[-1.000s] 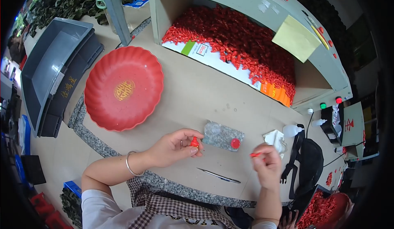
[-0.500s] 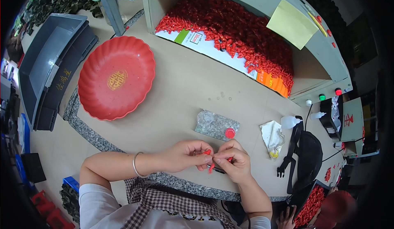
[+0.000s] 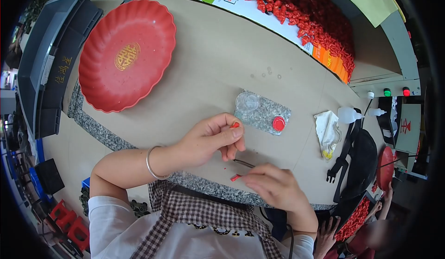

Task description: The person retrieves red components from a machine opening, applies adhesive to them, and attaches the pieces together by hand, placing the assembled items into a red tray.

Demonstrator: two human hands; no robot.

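My left hand (image 3: 218,136) is closed, with a small red piece (image 3: 235,125) pinched between thumb and forefinger. Lower and to the right, the fingertips of my right hand (image 3: 273,185) pinch another small red piece (image 3: 235,177). The two hands are apart. Between them lie dark tweezers (image 3: 244,163), partly covered by my hands. Just beyond is a grey granite slab (image 3: 263,112) bearing a clear round dish (image 3: 247,101) and a red cap (image 3: 278,123). Tiny red bits lie on the table near my fingers.
A red scalloped plate (image 3: 139,73) and grey bins (image 3: 41,69) stand at the left. Many red pieces (image 3: 296,8) fill a shelf box at the back. At the right are a white packet (image 3: 327,131), bottles (image 3: 348,115), a black pouch (image 3: 364,161) and another person's hand (image 3: 326,236).
My hands, together half a second ago, have separated; the right one has drawn down with a red piece. The view has tilted, shifting the plate and shelf upward.
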